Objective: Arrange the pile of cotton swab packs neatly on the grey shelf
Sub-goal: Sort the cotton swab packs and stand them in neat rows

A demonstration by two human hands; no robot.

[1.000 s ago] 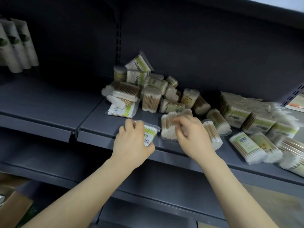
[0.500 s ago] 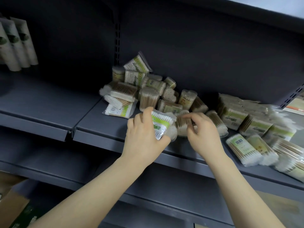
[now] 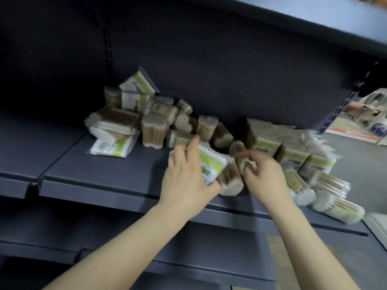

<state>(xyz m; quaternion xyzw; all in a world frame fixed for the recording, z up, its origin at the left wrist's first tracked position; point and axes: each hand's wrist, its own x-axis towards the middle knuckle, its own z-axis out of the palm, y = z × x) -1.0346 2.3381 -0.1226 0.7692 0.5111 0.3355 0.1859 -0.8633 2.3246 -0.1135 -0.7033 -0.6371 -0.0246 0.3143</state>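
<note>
Nearest to me, my left hand (image 3: 185, 176) has its fingers and thumb curled round a flat green-labelled pack (image 3: 211, 164), held tilted just above the front edge of the grey shelf (image 3: 109, 174). Touching that pack's right side lies a round bundle pack (image 3: 230, 181) on its side on the shelf. My right hand (image 3: 265, 174) sits just beside it with fingers bent over a second round pack (image 3: 244, 163); the blur stops me from telling whether it truly pinches that one or only touches it.

I judge these packs very light, a thin slippery film over stiff little sticks, soft at the cotton ends. The flat ones should be taken across their short edges, where the sticks make them rigid; squeezing the faces would only crinkle the film. The round ones will roll, so I would grasp them round the middle and stand them on an end.

To the right, several packs (image 3: 326, 197) lie loose near the shelf front, with a tidier block of stacked packs (image 3: 270, 141) behind them. Farther back, against the rear panel, the main pile (image 3: 144, 118) slumps in all directions, and a flat pack (image 3: 111, 146) lies at its left foot
</note>
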